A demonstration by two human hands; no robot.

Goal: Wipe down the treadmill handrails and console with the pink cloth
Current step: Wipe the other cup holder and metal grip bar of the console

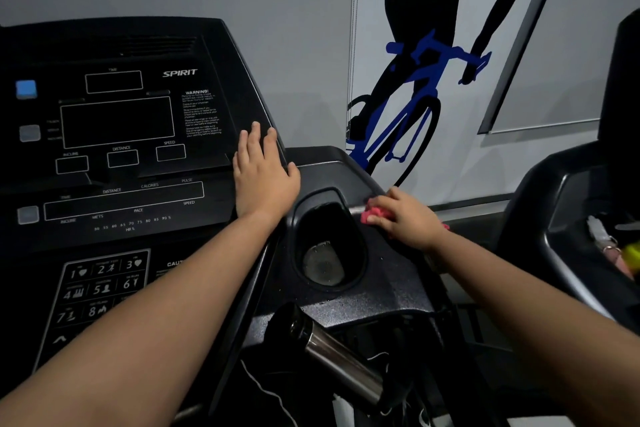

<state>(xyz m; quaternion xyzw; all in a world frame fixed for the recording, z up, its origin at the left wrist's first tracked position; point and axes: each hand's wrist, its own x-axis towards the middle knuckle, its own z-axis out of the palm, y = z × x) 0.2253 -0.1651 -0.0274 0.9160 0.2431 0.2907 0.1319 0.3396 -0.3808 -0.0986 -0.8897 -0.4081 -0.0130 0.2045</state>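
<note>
I see the pink cloth (pixel 375 213) bunched small at centre right of the frame, pressed onto the top edge of the black treadmill side panel (pixel 388 274), just to the right of the cup holder (pixel 327 243). My right hand (pixel 405 218) closes over the cloth, fingers curled around it so that only a crumpled pink edge shows at the fingertips and a sliver by the wrist. My left hand (pixel 263 172) lies flat and open, palm down, fingers spread, on the right-hand border of the treadmill console (pixel 114 135), gripping nothing. Both bare forearms reach up from the bottom corners of the frame.

The console fills the left half of the view, dark and unlit, with the word SPIRIT (pixel 180 73) printed above a white warning text block and outlined display windows labelled time, distance, speed and pace. A blue button (pixel 26 88) sits at its upper left, and a numbered keypad (pixel 102 288) lies at lower left, partly under my left forearm. The cup holder is a deep oval well with a pale disc at its bottom. Below it, at bottom centre, a shiny metal handgrip (pixel 332 354) angles downward. On the grey wall at upper right, a mural shows a black cyclist silhouette on a blue bicycle (pixel 408 104). The edge of a second machine (pixel 581 204) stands at far right.
</note>
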